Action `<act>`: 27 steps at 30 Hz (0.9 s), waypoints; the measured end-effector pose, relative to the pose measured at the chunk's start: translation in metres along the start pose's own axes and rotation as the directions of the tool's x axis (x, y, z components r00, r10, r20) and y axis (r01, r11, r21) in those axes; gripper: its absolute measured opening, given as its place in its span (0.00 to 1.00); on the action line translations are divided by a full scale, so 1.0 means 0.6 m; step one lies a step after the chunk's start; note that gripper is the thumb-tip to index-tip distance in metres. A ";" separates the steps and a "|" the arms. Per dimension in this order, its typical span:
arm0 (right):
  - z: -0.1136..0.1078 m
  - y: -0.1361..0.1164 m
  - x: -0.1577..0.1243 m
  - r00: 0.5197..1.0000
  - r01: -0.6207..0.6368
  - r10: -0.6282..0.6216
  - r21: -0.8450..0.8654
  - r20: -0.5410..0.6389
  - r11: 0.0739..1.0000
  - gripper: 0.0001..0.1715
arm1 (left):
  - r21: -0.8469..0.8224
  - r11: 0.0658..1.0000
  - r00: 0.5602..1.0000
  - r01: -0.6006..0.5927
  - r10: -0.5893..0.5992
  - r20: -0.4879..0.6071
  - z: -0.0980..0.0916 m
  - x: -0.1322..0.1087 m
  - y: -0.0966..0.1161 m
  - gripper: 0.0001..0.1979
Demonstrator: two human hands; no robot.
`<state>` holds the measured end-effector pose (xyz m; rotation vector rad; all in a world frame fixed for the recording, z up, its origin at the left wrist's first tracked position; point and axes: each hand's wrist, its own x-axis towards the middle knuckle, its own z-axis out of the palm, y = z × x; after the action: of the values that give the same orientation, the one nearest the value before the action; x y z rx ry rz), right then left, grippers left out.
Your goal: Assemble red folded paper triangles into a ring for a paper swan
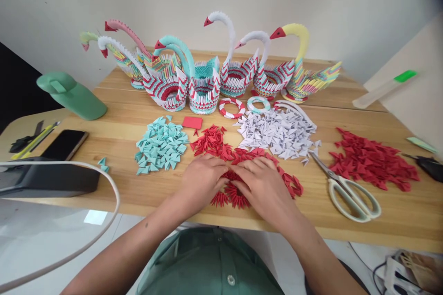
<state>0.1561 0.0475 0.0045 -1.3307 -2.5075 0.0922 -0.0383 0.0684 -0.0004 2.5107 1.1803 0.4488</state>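
My left hand (205,176) and my right hand (259,182) meet near the table's front edge, fingers closed around a red folded-paper ring (238,195). The ring is made of many narrow red paper pieces, and its far side is partly hidden beneath my fingers. Loose red paper triangles (212,140) lie just beyond my fingertips and reach around to the right of my right hand. To the left of my left hand is a heap of turquoise triangles (162,144). White triangles (277,131) are piled beyond my right hand.
Several paper swans (204,85) stand along the back. Scissors (349,193) lie at right beside another red heap (375,159). At left are a green bottle (74,94), a phone (65,144), a dark box (51,177) and a looping white cable (116,189). Two paper rings (259,104) lie mid-table.
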 end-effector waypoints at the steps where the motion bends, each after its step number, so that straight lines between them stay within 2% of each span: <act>1: 0.001 -0.001 0.001 1.000 -0.018 0.018 -0.003 0.013 1.000 0.14 | 0.016 1.000 1.000 0.003 -0.004 0.012 0.001 0.003 0.003 0.06; 5: 0.008 -0.002 0.001 0.998 -0.060 0.059 0.011 0.021 0.998 0.12 | 0.053 0.999 1.000 0.000 0.000 -0.011 0.014 0.005 0.006 0.07; 15: 0.019 -0.003 0.004 0.998 -0.048 0.049 0.018 -0.040 0.999 0.08 | 0.017 1.000 0.988 -0.013 0.015 -0.151 0.037 -0.001 0.004 0.11; 21: 0.026 -0.008 0.007 0.998 -0.050 0.049 -0.026 -0.041 0.998 0.10 | 0.008 1.000 0.988 -0.022 0.023 -0.152 0.042 -0.002 0.003 0.11; 24: 0.022 -0.007 0.006 0.998 -0.056 0.056 0.002 -0.031 0.998 0.09 | 0.001 1.000 0.989 -0.020 0.020 -0.144 0.040 0.002 0.001 0.10; 27: 0.001 -0.003 -0.001 0.999 -0.040 0.044 0.125 -0.026 0.991 0.09 | -0.040 0.997 0.991 -0.061 0.056 -0.124 0.019 -0.002 0.000 0.08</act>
<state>0.1548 0.0460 0.0040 -1.3253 -2.4075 0.2336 -0.0343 0.0655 -0.0107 2.5167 1.1293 0.6453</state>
